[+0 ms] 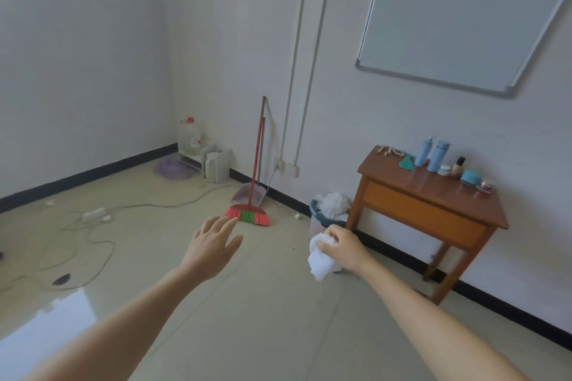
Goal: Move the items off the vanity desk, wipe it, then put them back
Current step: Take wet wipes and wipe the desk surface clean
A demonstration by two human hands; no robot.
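Note:
The wooden vanity desk [414, 192] stands against the right wall. On its top sit two blue bottles [428, 153], a teal cloth-like item [406, 162], wooden clips [390, 151], a small foundation bottle [458, 165], a white jar [444, 170], a teal round case [470, 177] and a pink jar [486, 186]. My right hand [343, 246] grips a crumpled white wipe [320, 260] in the air, left of the desk and over the floor. My left hand [213, 241] is held out with straight fingers and holds nothing.
A blue bin [318, 214] with white waste stands just left of the desk. A red broom [252, 195] and dustpan lean on the wall. Cables and a power strip [94, 214] lie on the floor at left. A whiteboard [458, 18] hangs above the desk.

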